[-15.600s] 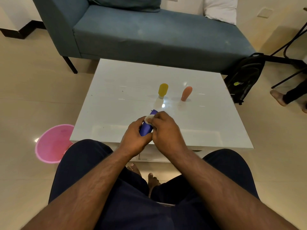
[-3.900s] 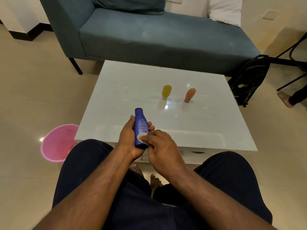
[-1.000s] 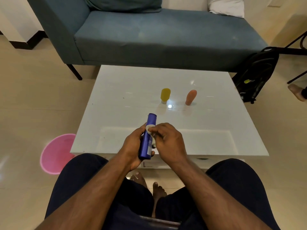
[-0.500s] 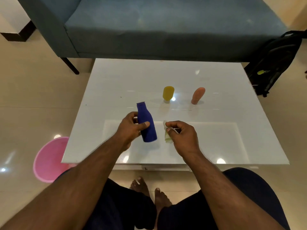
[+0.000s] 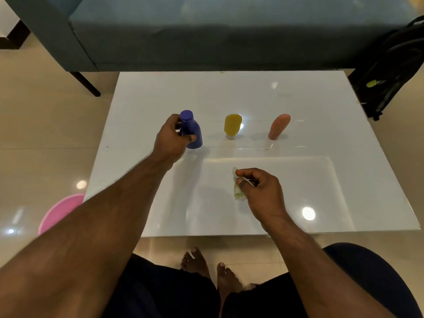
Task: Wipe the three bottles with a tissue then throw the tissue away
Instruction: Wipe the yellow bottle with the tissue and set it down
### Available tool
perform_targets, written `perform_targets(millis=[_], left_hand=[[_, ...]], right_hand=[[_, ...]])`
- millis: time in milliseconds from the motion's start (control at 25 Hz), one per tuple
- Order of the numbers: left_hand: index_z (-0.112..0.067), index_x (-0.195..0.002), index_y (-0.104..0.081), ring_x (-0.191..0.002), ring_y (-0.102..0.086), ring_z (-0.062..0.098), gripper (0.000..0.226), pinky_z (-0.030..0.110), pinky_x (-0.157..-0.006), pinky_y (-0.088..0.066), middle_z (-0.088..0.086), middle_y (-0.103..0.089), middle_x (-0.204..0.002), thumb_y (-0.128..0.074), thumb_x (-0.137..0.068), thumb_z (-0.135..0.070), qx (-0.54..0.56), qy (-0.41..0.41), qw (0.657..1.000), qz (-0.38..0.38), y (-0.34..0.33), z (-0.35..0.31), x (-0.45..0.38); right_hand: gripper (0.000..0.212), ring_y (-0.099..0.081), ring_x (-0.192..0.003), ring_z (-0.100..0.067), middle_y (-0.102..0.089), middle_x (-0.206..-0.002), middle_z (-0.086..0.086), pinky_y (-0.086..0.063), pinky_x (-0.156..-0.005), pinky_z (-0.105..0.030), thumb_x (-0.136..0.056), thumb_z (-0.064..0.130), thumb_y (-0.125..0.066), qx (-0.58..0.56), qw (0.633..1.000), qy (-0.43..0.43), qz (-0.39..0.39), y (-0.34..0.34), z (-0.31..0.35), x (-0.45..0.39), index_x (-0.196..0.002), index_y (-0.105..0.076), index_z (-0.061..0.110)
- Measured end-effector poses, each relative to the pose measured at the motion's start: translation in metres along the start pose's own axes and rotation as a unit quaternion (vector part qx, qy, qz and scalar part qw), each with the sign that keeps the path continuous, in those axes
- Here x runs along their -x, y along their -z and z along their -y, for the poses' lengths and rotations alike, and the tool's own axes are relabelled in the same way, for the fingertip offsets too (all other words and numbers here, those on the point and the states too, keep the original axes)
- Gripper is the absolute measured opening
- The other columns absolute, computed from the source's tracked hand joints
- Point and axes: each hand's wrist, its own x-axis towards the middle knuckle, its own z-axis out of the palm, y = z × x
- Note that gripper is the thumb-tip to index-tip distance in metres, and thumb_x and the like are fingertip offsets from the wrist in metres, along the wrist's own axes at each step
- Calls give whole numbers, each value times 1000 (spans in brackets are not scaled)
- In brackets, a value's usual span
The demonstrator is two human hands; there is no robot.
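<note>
An upright blue bottle [image 5: 192, 131] on the white bench [image 5: 321, 180] is gripped by the curled left hand [image 5: 171, 141], while a crumpled tissue [image 5: 237, 187] is pinched above the bench by the right hand [image 5: 261, 193].

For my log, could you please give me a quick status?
Left hand grips blue bottle on table. Right hand pinches tissue. Nothing blocking.
</note>
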Motion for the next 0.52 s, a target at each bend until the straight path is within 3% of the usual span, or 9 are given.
perform_targets(millis=[240,520], left_hand=[[-24,-115,-56,-110,-65,28,44,43,-100,-51,-3,-61,-114,-71,-82,1,-8,-13,1000,-3,-8,0,-18],[-22,-118,-56,-110,-63,29,44,44,-99,-50,-3,-60,-114,-72,-83,-1,-37,-14,999,4,-10,5,-33]], right_hand=[[20,-64,-95,-5,-69,-100,16,-55,-89,-31,-87,19,-68,7,1000,-12,7,3,-8,-3,-93,-69,38],[19,-63,-97,-6,-68,-104,14,-54,-91,-33,-87,20,-68,15,1000,-16,10,5,-13,-5,-96,-68,37]])
